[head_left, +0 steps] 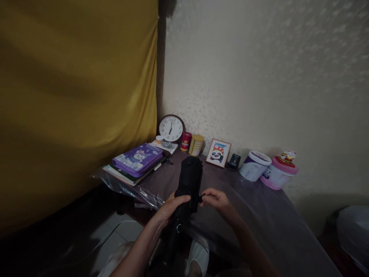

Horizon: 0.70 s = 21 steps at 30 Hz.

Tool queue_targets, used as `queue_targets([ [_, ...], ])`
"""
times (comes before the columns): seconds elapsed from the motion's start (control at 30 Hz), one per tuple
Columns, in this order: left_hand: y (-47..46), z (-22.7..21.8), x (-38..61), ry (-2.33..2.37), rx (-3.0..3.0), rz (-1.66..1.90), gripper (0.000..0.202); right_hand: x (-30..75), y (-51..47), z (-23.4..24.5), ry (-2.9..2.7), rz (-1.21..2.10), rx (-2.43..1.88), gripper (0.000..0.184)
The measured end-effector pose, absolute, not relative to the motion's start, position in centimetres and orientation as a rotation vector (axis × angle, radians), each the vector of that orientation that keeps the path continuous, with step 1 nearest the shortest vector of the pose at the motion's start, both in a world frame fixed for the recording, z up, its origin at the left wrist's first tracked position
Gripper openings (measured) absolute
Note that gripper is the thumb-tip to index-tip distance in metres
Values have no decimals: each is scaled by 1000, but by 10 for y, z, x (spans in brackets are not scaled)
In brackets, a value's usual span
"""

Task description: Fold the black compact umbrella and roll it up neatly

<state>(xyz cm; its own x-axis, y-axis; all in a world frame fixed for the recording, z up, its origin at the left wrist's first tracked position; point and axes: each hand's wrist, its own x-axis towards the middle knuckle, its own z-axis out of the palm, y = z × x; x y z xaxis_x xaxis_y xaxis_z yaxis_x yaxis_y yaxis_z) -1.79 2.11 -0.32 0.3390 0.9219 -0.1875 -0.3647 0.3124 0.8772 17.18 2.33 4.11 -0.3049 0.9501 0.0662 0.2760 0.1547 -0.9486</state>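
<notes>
I had the left hand wrapped round the black folded umbrella, thumb across its fabric, holding it tilted over the near side of the desk, nearer than the framed panda picture and to its left. The right hand, directly nearer than that picture, had its thumb and fingers pinched on a small dark strap beside the umbrella. Left of the picture stood a yellow container; right of it, a white tub.
</notes>
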Motion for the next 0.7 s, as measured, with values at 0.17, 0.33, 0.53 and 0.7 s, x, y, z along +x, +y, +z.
queue_targets([
  [0.17, 25, -4, -20, 832, 863, 1022, 42, 176, 23, 45, -1725, 1172, -1152, 16],
  [0.33, 28, -6, -17, 819, 919, 1045, 38, 172, 18, 54, -1745, 1162, -1094, 14],
  [0.53, 26, -2, -11, 838, 1019, 1042, 36, 160, 16, 55, -1832, 1086, -1056, 11],
  [0.7, 23, 2, -7, 878, 1203, 1032, 33, 154, 20, 48, -1914, 958, -1029, 11],
])
